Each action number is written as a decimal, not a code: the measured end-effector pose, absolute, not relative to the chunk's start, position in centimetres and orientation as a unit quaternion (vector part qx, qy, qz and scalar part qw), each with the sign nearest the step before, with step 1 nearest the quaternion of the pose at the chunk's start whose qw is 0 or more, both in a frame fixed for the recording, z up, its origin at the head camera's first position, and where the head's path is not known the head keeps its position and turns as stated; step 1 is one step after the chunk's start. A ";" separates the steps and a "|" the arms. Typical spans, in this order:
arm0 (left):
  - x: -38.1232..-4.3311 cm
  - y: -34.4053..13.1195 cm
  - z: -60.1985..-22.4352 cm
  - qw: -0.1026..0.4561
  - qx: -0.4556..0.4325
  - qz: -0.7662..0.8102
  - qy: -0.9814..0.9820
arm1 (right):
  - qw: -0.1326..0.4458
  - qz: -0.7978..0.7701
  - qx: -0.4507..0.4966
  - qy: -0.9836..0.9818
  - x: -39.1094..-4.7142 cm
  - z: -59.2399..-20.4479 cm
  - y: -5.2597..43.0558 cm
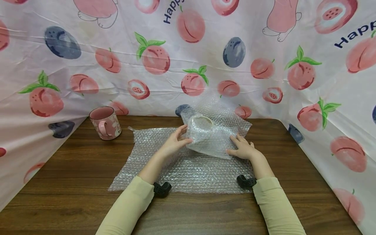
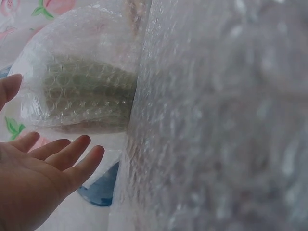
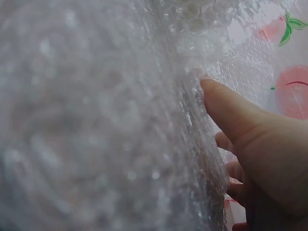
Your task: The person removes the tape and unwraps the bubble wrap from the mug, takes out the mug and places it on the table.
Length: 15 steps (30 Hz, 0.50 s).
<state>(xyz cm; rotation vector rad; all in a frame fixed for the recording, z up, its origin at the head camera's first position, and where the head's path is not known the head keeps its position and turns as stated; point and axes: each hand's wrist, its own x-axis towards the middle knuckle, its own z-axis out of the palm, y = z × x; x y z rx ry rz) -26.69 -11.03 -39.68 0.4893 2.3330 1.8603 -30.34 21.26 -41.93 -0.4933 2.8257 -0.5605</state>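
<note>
Under clear bubble wrap, near the middle of the table's far edge, what looks like a cup is sitting. The left hand is lying loosely spread beside it, gripping nothing; the right hand is resting, fingers spread, on the wrap. With no tape showing, the springy wrap could be popping open once unpressed; a sideways nudge could be tipping the cup. The left wrist view is revealing its greenish side; the head view is showing its pale rim.
</note>
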 end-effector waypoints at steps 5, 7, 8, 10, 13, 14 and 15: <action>-26.8 -11.1 -39.7 0.022 0.192 0.595 0.780 | 0.111 -0.184 -0.167 0.962 -30.5 -42.0 21.4; -26.7 -11.1 -39.6 0.005 0.205 0.581 0.787 | 0.111 -0.185 -0.169 0.962 -30.5 -42.0 21.4; -26.7 -11.1 -39.6 -0.003 0.211 0.573 0.792 | 0.111 -0.185 -0.169 0.962 -30.5 -42.0 21.4; -26.6 -11.2 -39.5 -0.019 0.225 0.558 0.798 | 0.112 -0.187 -0.171 0.961 -30.5 -42.0 21.4; -26.5 -11.1 -39.4 -0.040 0.247 0.539 0.804 | 0.113 -0.188 -0.172 0.960 -30.4 -42.0 21.4; -26.4 -11.1 -39.3 -0.046 0.253 0.533 0.806 | 0.113 -0.188 -0.172 0.960 -30.4 -42.0 21.4; -26.4 -11.1 -39.3 -0.053 0.261 0.528 0.807 | 0.113 -0.188 -0.173 0.960 -30.4 -42.0 21.4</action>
